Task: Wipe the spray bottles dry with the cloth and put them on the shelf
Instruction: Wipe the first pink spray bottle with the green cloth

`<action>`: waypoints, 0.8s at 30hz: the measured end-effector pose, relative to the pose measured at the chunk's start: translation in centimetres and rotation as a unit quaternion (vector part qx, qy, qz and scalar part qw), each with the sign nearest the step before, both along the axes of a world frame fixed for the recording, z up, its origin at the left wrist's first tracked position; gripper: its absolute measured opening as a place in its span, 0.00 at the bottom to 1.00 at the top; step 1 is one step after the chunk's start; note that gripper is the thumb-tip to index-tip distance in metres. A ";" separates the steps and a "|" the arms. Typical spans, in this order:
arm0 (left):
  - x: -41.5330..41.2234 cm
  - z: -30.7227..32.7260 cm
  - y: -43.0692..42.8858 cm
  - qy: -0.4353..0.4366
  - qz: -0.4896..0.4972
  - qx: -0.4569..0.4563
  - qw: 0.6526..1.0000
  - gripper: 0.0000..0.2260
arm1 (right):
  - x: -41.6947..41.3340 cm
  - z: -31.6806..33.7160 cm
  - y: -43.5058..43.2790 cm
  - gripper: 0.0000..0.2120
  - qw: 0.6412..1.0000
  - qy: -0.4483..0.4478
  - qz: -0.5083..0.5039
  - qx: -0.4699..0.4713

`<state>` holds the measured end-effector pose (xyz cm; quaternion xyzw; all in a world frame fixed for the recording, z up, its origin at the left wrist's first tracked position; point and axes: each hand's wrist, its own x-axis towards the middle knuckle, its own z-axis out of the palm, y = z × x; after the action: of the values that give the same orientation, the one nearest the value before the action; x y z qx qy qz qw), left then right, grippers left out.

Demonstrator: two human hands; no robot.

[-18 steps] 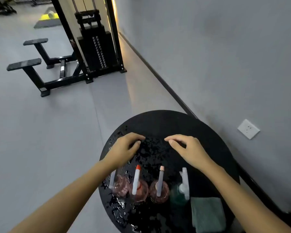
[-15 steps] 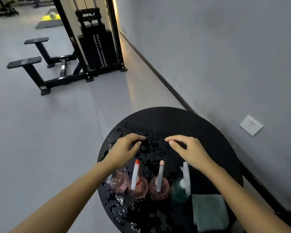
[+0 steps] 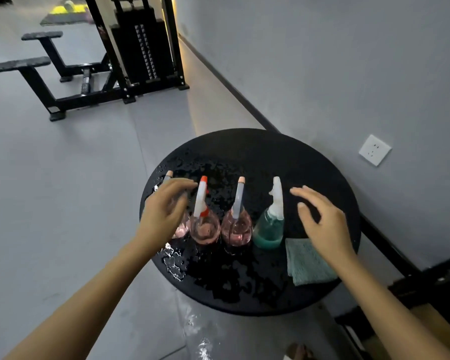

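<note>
Farthest left of the teal bottle (image 3: 269, 229), the left hand (image 3: 164, 209) hovers over the outermost pink bottle (image 3: 181, 228), its fingers (image 3: 190, 183) loosely curved and released, clasping nothing that I can make out. Two more pink bottles (image 3: 205, 229) stand between it and the teal bottle on the wet black worktop (image 3: 257, 152). Just right of the teal bottle lies the cloth (image 3: 307, 266), the right hand (image 3: 322, 224) above it with fingers spread and released; wiping looks not yet begun, so the next move likely calls for taking up the cloth and one bottle.
</note>
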<state>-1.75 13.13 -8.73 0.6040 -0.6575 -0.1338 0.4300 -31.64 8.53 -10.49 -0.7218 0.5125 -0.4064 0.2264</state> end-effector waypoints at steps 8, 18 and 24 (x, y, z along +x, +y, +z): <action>3.5 -5.3 4.0 0.047 0.102 0.097 0.989 0.14 | -4.8 -10.3 3.4 0.19 0.973 0.176 0.024 0.146; 5.5 -9.9 1.2 0.095 0.100 0.204 0.969 0.38 | -4.3 -16.8 2.0 0.36 0.878 0.419 0.007 0.230; 7.2 -11.8 -1.0 0.103 0.044 0.245 0.963 0.38 | -4.1 -18.3 2.5 0.33 0.894 0.405 -0.021 0.192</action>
<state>5.41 12.09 -20.57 0.7023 -0.5292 -0.3333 0.3399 -35.74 11.05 -28.77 -0.7553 0.6429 0.0229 0.1252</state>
